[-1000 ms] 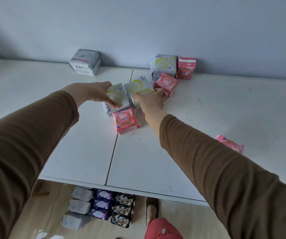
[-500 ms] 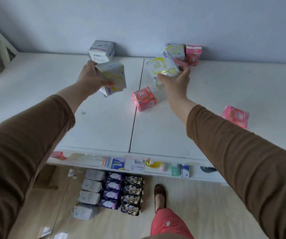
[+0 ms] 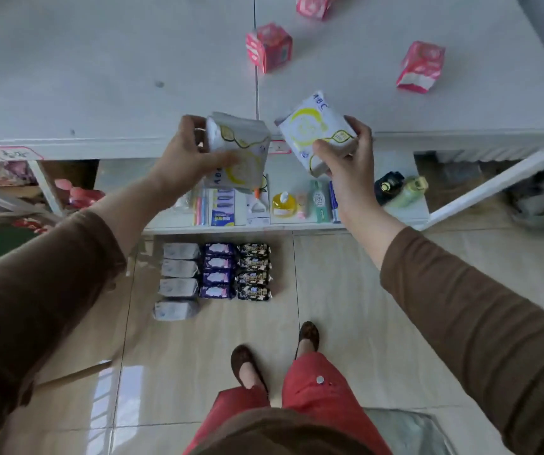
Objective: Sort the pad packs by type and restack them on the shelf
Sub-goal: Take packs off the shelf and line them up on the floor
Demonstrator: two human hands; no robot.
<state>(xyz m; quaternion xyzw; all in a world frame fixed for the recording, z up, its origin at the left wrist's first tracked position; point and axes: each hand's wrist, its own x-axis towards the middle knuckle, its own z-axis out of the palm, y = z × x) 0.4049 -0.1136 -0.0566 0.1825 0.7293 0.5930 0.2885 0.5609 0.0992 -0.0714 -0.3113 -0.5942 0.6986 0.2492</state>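
My left hand [image 3: 186, 154] grips a white pad pack with yellow rings [image 3: 242, 149], held in the air over the front edge of the white shelf top [image 3: 99, 77]. My right hand [image 3: 349, 159] grips a second white and yellow pack [image 3: 313, 126] just to the right of it. The two packs are close together but apart. Pink packs lie on the shelf top: one near the middle seam [image 3: 269, 47], one at the right [image 3: 421, 67], one cut off at the top edge [image 3: 313, 4].
On the tiled floor lie rows of grey [image 3: 178, 280], purple [image 3: 218, 270] and dark packs [image 3: 253, 272]. A lower shelf [image 3: 296, 224] holds small toiletries and bottles. My feet [image 3: 247, 366] stand just behind the floor packs.
Both hands have pulled the white and yellow packs back from the shelf top toward me and lower, now over its front edge. The view has tilted down to the floor.
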